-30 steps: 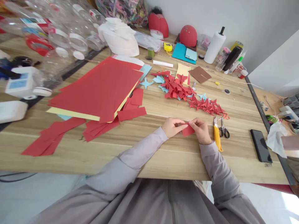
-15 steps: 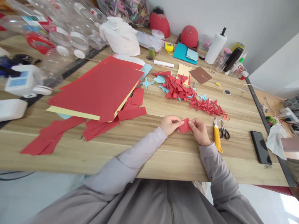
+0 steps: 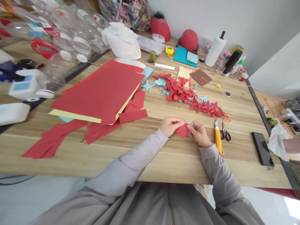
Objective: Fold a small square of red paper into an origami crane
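A small red paper square [image 3: 182,130] is held between my two hands above the wooden table, one corner pointing down toward me. My left hand [image 3: 170,125] pinches its upper left side between thumb and fingers. On the opposite side, my right hand [image 3: 198,132] grips the paper's right corner. Beyond the hands lies a pile of folded red paper stars [image 3: 179,89], with several blue ones mixed in, and a row of red stars [image 3: 207,107] runs to the right. Just right of my right hand are a yellow-handled utility knife [image 3: 218,139] and black-handled scissors [image 3: 225,132].
Large red sheets [image 3: 100,90] and cut red strips [image 3: 53,137] lie on the left. Plastic bottles [image 3: 63,40] crowd the back left. A phone [image 3: 262,148] rests at the right. A tape measure [image 3: 169,50] and white roll [image 3: 215,50] stand behind. Another person's arm [image 3: 290,146] shows at the right edge.
The red paper square has turned so that a corner points down, and it sits slightly lower and further left. My right fingers have shifted a little left along with it.
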A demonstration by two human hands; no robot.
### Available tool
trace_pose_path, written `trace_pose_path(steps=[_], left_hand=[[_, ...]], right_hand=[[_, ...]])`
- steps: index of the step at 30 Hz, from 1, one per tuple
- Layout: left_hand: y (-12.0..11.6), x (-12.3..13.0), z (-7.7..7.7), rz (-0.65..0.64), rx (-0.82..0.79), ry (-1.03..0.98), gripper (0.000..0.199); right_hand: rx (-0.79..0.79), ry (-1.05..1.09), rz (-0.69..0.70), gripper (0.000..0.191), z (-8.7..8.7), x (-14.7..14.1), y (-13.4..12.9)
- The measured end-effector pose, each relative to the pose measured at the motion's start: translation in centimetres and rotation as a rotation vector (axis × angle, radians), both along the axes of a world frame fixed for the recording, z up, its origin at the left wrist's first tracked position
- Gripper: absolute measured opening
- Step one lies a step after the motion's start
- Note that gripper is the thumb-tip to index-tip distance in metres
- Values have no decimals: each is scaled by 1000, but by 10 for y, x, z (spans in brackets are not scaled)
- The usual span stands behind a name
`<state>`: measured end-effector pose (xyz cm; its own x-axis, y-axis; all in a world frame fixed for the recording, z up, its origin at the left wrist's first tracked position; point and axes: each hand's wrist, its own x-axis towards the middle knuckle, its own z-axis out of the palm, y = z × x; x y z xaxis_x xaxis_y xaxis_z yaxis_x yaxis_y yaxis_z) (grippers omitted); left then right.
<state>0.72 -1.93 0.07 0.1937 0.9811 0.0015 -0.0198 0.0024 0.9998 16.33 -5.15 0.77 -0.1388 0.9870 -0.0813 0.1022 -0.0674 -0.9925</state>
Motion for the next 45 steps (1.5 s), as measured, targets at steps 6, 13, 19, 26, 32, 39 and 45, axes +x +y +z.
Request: trace_pose_path(steps=[6,13,19,26,32,39,45], left_hand=[[3,-6,3,128,12,-73,19],[1,-1,1,63,-23,-120,23],[0,2,-1,-5,-19,-141,24],[0,1,0,10,-18,-115,18],[1,-1,1,11,-70,-134,21],[2,-2,3,24,-122,-136,37],[0,1,2,-73,-38,-28,27]], right_hand=[[39,96,-105,30,-2,8,0],[127,48,-83,20,-1,-4,-5],[198,-82,-149,19,-3,-5,-8],[222,-121,-165,18,-4,-5,-8],[233,-114,-141,18,-4,-4,-9],[180,-21,-173,22,-2,-6,-10],[165,35,-206,20,0,-6,-8]])
